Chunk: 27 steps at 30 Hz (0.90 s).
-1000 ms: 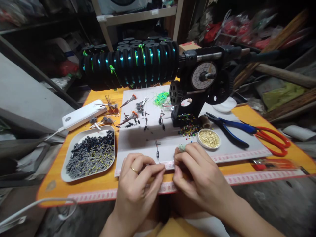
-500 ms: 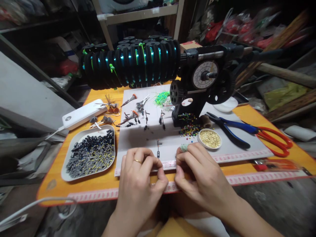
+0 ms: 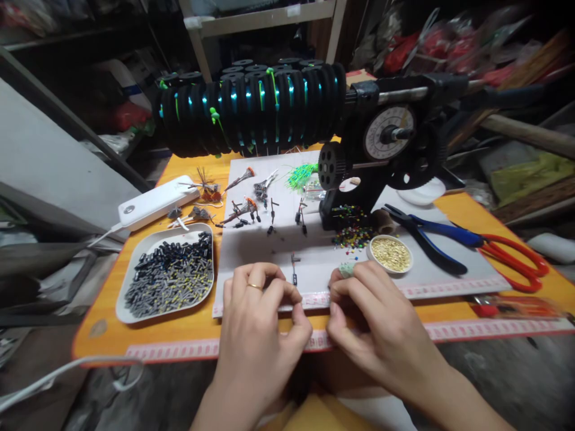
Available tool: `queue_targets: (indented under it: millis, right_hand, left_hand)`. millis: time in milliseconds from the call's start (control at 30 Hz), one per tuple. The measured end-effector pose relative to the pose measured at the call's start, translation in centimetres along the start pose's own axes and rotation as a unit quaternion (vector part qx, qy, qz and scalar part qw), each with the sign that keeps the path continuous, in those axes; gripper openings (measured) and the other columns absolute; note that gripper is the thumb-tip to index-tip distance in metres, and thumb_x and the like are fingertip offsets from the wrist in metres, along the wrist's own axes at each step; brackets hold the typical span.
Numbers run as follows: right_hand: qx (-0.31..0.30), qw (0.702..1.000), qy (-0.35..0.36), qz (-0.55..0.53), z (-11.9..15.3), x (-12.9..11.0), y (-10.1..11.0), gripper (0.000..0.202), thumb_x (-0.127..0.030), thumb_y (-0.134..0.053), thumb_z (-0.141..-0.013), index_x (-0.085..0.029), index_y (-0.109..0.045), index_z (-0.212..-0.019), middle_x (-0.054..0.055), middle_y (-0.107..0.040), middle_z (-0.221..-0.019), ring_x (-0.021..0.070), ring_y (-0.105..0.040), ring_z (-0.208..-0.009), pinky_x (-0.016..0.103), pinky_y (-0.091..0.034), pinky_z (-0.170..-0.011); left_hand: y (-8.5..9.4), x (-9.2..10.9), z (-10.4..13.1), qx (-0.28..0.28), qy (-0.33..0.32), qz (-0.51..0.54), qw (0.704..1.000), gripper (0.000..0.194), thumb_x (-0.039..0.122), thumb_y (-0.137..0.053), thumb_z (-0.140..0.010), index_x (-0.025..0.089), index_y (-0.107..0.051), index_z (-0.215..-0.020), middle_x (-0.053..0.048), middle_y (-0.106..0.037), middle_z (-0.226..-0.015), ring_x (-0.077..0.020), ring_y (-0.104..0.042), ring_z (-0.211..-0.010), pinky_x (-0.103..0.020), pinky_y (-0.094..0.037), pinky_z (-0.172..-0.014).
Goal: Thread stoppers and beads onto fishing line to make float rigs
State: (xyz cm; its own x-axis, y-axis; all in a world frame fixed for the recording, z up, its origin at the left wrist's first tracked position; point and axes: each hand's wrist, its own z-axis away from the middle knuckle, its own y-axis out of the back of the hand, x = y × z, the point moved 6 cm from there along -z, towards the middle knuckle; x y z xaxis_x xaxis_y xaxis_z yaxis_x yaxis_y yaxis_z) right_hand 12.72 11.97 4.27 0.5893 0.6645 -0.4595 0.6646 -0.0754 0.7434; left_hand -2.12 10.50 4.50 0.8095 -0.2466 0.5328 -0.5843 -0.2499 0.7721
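Note:
Both hands are over the front edge of the white board [image 3: 265,239], a small gap between them. My left hand [image 3: 263,329], with a gold ring, has thumb and forefinger pinched; what they hold is too small to tell. My right hand [image 3: 377,317], a pale green wrap on one finger, is also pinched, its contents not discernible. Just beyond the gap lies a small black and grey piece [image 3: 294,272]. Beside my right hand is a round dish of golden bits [image 3: 390,254], with colourful pins [image 3: 353,235] behind it.
A tray of black and grey tubes [image 3: 168,275] stands left, below a white power bank [image 3: 157,202]. A machine [image 3: 389,134] with black spools [image 3: 251,111] rises behind. Blue pliers [image 3: 431,233] and red-handled scissors [image 3: 516,257] lie right. Small assemblies [image 3: 272,215] lie mid-board.
The whole view has shifted, so the table and machine appear slightly further right and up. Both hands keep their pinched pose, with little change between them.

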Motion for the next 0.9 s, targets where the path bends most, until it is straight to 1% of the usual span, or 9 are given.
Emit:
queue_targets:
  millis: [167, 267, 367, 467, 500, 567, 700, 767, 900]
  right_hand:
    - [-0.001, 1.000, -0.016, -0.023, 0.0, 0.2, 0.1, 0.014, -0.002, -0.053, -0.083, -0.015, -0.050, -0.080, 0.004, -0.045, -0.079, 0.0195, -0.043, -0.078, 0.033, -0.038, -0.067]
    - [0.001, 0.999, -0.022, -0.033, -0.2, 0.2, 0.2, 0.015, -0.002, -0.053, -0.084, -0.016, -0.049, -0.080, 0.003, -0.045, -0.078, 0.0189, -0.043, -0.077, 0.033, -0.037, -0.067]
    - [0.004, 0.999, -0.024, -0.038, -0.2, 0.2, 0.2, 0.015, -0.003, -0.052, -0.084, -0.017, -0.049, -0.080, 0.003, -0.045, -0.079, 0.0194, -0.044, -0.079, 0.033, -0.038, -0.068]
    - [0.006, 0.999, -0.026, -0.043, 0.0, 0.3, 0.2, 0.015, -0.004, -0.052, -0.084, -0.018, -0.049, -0.080, 0.003, -0.046, -0.079, 0.0201, -0.045, -0.079, 0.034, -0.039, -0.068]
    - [0.007, 0.999, -0.025, -0.043, 0.1, 0.3, 0.2, 0.015, -0.004, -0.052, -0.084, -0.018, -0.049, -0.080, 0.003, -0.046, -0.079, 0.0202, -0.045, -0.079, 0.034, -0.039, -0.067]
    - [0.005, 0.999, -0.025, -0.042, 0.2, 0.3, 0.2, 0.014, -0.004, -0.052, -0.084, -0.017, -0.049, -0.080, 0.003, -0.046, -0.079, 0.0202, -0.045, -0.079, 0.034, -0.039, -0.068]
    - [0.001, 0.999, -0.027, -0.042, 0.1, 0.4, 0.1, 0.014, -0.003, -0.053, -0.083, -0.016, -0.049, -0.080, 0.004, -0.046, -0.079, 0.0199, -0.045, -0.079, 0.034, -0.039, -0.068]
    - [0.004, 0.999, -0.021, -0.041, 0.0, 0.3, 0.1, 0.014, -0.002, -0.053, -0.083, -0.016, -0.050, -0.080, 0.004, -0.045, -0.079, 0.0196, -0.044, -0.079, 0.034, -0.038, -0.068]
    - [0.012, 0.999, -0.015, -0.037, -0.1, 0.0, 0.2, 0.015, -0.002, -0.052, -0.083, -0.016, -0.050, -0.080, 0.003, -0.045, -0.078, 0.0196, -0.044, -0.078, 0.033, -0.038, -0.067]
  left_hand:
    - [1.0, 0.0, 0.0, 0.020, -0.015, 0.059, 0.998, 0.015, 0.006, -0.063, -0.080, 0.020, -0.063, -0.081, -0.005, -0.060, -0.093, -0.0245, -0.054, -0.095, -0.044, -0.043, -0.082]
    - [0.9, 0.1, 0.3, 0.016, -0.020, 0.176, 0.984, 0.017, 0.005, -0.061, -0.085, 0.022, -0.064, -0.085, -0.003, -0.064, -0.094, -0.0188, -0.060, -0.092, -0.034, -0.050, -0.078]
    - [-0.3, 0.2, 0.7, -0.036, 0.015, 0.344, 0.938, 0.017, 0.006, -0.058, -0.089, 0.023, -0.061, -0.089, -0.002, -0.068, -0.101, -0.0150, -0.067, -0.090, -0.026, -0.055, -0.072]
    - [-1.5, 0.4, 0.9, -0.095, 0.064, 0.448, 0.886, 0.014, 0.011, -0.053, -0.095, 0.023, -0.056, -0.090, -0.001, -0.068, -0.093, -0.0133, -0.068, -0.079, -0.027, -0.057, -0.070]
    - [-1.6, 0.3, 0.9, -0.111, 0.078, 0.448, 0.884, 0.012, 0.013, -0.053, -0.096, 0.024, -0.054, -0.090, 0.000, -0.066, -0.089, -0.0126, -0.066, -0.074, -0.026, -0.057, -0.068]
    - [-1.4, 0.2, 0.8, -0.126, 0.079, 0.391, 0.908, 0.009, 0.015, -0.057, -0.094, 0.024, -0.054, -0.093, 0.002, -0.062, -0.084, -0.0114, -0.063, -0.069, -0.023, -0.054, -0.063]
    - [0.1, 0.6, 0.4, -0.099, -0.048, 0.188, 0.976, 0.017, 0.009, -0.061, -0.091, 0.022, -0.059, -0.101, 0.000, -0.060, -0.087, -0.0121, -0.061, -0.073, -0.021, -0.050, -0.064]
    - [0.1, 0.7, 0.5, -0.091, -0.087, 0.121, 0.985, 0.015, 0.008, -0.056, -0.093, 0.020, -0.061, -0.102, -0.003, -0.059, -0.089, -0.0145, -0.062, -0.078, -0.024, -0.050, -0.068]
    - [-0.5, 0.5, 0.8, -0.087, -0.095, 0.071, 0.989, 0.015, 0.009, -0.050, -0.096, 0.019, -0.062, -0.100, -0.004, -0.058, -0.089, -0.0171, -0.060, -0.078, -0.029, -0.049, -0.070]
